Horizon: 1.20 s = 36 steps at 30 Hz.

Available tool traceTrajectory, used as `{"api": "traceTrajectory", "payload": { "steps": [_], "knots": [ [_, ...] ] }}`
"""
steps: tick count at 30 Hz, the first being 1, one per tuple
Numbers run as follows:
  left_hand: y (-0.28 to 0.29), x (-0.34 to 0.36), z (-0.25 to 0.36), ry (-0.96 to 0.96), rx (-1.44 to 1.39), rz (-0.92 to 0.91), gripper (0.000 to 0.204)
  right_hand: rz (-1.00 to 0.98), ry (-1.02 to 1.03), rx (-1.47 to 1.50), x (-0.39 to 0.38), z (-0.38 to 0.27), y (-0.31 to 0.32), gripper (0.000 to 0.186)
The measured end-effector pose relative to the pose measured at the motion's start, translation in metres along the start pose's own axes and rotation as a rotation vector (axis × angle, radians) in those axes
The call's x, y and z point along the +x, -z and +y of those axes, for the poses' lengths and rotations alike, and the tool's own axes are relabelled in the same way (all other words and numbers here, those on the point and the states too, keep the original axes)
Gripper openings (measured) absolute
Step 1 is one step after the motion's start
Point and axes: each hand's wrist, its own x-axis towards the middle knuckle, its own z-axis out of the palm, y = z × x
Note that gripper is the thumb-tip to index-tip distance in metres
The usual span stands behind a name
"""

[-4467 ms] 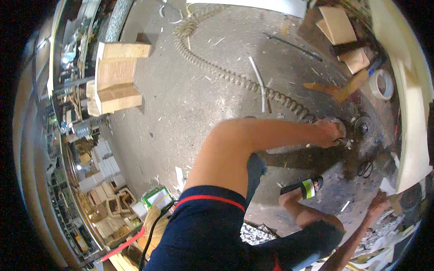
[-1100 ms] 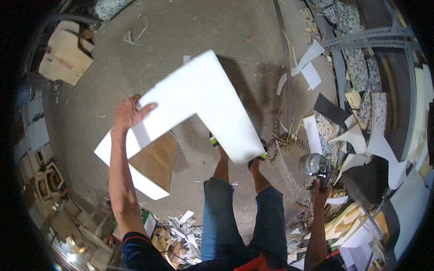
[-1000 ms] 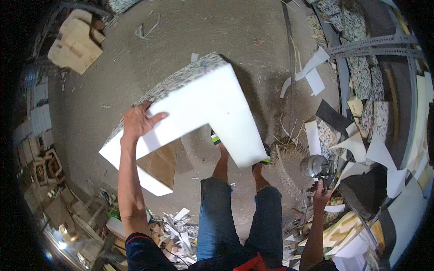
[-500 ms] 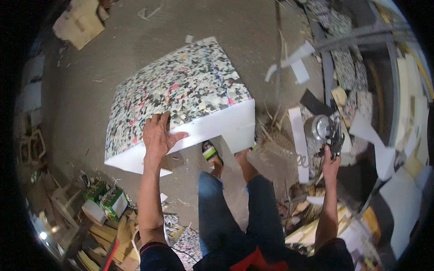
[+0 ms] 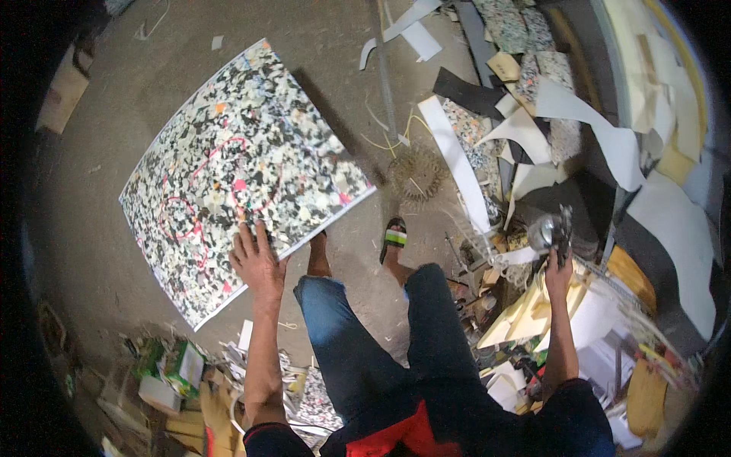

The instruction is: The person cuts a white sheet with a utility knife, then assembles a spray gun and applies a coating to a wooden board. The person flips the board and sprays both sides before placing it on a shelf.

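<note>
Tipped: 1 speckled blk; L hand splayed atop, R hand gripping 1 sprayer.

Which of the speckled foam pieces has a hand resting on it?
The large speckled block at left: the left hand lies on its near edge. The other speckled pieces, smaller in view, have no hand on them.
</note>
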Motion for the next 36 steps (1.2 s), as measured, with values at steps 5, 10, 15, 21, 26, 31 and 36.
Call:
{"api": "traceTrajectory", "payload": {
  "steps": [5, 10, 15, 21, 26, 31, 36],
  "knots": [
    [-0.061, 0.003, -0.004, 0.068, 0.236, -0.022, 0.082, -0.082, -0.039, 0.376, 0.031, 0.003, -0.041, 0.047],
    [-0.076, -0.026, 0.009, 0.092, 0.044, -0.062, 0.081, -0.201, 0.129, 0.400, 0.039, 0.010, -0.108, 0.039],
    [-0.014, -0.041, -0.031, 0.244, -0.163, 0.063, 0.073, -0.307, 0.309, 0.380, 0.031, -0.042, -0.141, 0.033],
    [0.002, -0.042, -0.189, 0.753, -0.352, 0.644, 0.042, -0.306, 0.368, 0.358, 0.013, -0.156, -0.214, 0.058],
    [-0.030, -0.061, -0.327, 1.203, -0.804, 0.386, 0.069, -0.309, 0.483, 0.323, -0.001, -0.251, -0.266, 0.054],
    [-0.073, -0.049, -0.399, 1.293, -1.487, 0.054, 0.093, -0.207, 0.564, 0.186, -0.013, -0.311, -0.306, 0.047],
    [-0.104, -0.028, -0.414, 1.068, -1.809, 0.008, 0.086, -0.168, 0.693, 0.084, -0.026, -0.349, -0.326, 0.047]
  ]
}}
